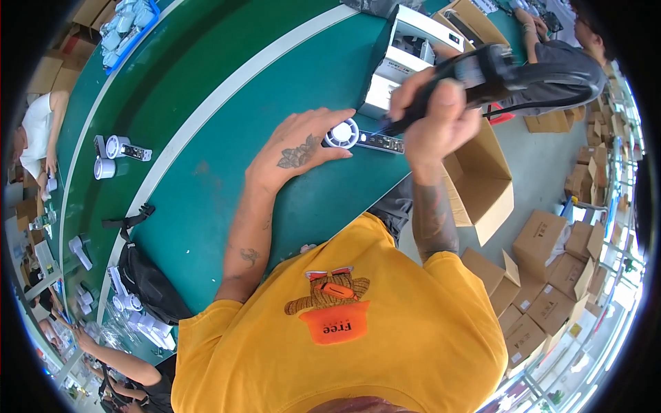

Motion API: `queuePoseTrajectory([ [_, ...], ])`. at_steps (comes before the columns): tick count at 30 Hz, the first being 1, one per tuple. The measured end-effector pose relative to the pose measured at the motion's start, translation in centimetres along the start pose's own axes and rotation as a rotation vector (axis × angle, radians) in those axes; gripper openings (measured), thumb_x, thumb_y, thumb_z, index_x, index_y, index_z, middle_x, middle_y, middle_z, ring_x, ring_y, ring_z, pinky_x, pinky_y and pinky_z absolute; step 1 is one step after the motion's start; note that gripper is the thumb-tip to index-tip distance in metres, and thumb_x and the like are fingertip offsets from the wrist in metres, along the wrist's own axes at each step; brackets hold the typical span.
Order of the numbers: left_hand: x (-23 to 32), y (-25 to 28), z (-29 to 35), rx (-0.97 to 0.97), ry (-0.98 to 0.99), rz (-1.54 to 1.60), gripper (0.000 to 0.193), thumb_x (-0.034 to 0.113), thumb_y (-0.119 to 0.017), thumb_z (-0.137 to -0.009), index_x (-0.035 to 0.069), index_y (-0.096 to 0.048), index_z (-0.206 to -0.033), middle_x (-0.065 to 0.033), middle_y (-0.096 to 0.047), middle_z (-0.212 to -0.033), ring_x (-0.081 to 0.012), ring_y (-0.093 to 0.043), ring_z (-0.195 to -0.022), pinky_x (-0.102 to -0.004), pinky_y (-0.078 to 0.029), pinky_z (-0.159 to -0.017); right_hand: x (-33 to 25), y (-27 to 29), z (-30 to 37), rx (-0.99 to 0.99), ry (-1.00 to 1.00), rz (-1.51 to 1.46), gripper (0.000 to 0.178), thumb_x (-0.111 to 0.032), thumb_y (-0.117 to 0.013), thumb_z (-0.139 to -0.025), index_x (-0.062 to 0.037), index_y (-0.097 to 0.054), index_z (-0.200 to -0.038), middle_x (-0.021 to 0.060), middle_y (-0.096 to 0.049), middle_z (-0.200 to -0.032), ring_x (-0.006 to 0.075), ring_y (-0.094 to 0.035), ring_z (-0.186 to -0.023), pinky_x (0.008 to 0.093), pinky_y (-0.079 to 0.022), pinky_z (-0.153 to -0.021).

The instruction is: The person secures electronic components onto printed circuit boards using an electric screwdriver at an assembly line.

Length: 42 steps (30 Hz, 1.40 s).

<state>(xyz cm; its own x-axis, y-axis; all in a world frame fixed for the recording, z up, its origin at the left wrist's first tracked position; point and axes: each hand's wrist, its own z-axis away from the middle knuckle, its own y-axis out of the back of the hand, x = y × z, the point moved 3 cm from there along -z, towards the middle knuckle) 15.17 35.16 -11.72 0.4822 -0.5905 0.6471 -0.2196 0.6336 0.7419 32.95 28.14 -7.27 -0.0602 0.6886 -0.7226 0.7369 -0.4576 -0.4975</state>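
Note:
On the green table, a small white handheld fan (342,133) lies with its handle opened, and the circuit board (381,142) in it shows. My left hand (301,146) is closed round the fan's round head, thumb and fingers on either side. A black electric screwdriver (475,69) with a thick cord is gripped in my right hand (441,120). Its tip points down at the board near the fan head; whether it touches a screw I cannot make out. Motion blurs the tool and the right fingers a little.
Behind the fan stands an open white box (413,51) with items inside. An open carton (485,172) sits right of the table edge. On the left are a conveyor belt (172,82) carrying fan parts (120,151) and a black bag (148,275). Other people work around.

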Motion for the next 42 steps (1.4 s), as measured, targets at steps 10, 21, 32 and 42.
queuePoseTrajectory([
  [10,-0.4,-0.6,-0.4,0.078,-0.071,-0.052,0.064,0.033,-0.079,-0.084,0.01,-0.058,-0.139,-0.0143,-0.068,-0.12,-0.0317,-0.064,-0.104,-0.0383,-0.051,-0.093,0.3,1.9,-4.9,0.013,0.208,0.38,0.028,-0.024,-0.062,-0.103,0.0023,-0.052,-0.106,0.0088,-0.059,-0.062,0.0147,-0.055,-0.046,0.0255,-0.045,-0.043],
  [21,0.3,-0.1,-0.6,0.03,0.003,-0.018,0.065,0.034,-0.08,-0.084,0.011,-0.058,-0.14,-0.0132,-0.067,-0.116,-0.0307,-0.063,-0.104,-0.038,-0.051,-0.093,-0.9,2.1,-3.6,0.178,0.1,0.31,0.029,-0.026,-0.062,-0.102,0.0017,-0.052,-0.106,0.0058,-0.055,-0.058,0.0125,-0.051,-0.043,0.0264,-0.042,-0.042],
  [32,0.5,0.1,-1.2,0.021,0.011,-0.014,0.065,0.033,-0.08,-0.084,0.012,-0.057,-0.141,-0.0146,-0.065,-0.126,-0.0321,-0.063,-0.112,-0.0375,-0.05,-0.098,0.6,2.9,-6.5,-0.401,-0.047,0.061,0.05,-0.046,-0.054,-0.103,0.002,-0.046,-0.117,0.0109,-0.051,-0.063,0.0155,-0.047,-0.044,0.0304,-0.041,-0.043],
  [42,3.8,0.1,-4.0,0.454,-0.034,-0.208,0.067,0.042,-0.076,-0.086,-0.002,-0.06,-0.133,-0.0241,-0.064,-0.127,-0.0381,-0.057,-0.123,-0.0443,-0.042,-0.106,0.6,6.4,-3.2,-0.313,-0.438,-0.045,0.069,-0.064,-0.051,-0.098,-0.0033,-0.045,-0.129,0.0047,-0.044,-0.059,0.0145,-0.042,-0.041,0.0297,-0.036,-0.039],
])
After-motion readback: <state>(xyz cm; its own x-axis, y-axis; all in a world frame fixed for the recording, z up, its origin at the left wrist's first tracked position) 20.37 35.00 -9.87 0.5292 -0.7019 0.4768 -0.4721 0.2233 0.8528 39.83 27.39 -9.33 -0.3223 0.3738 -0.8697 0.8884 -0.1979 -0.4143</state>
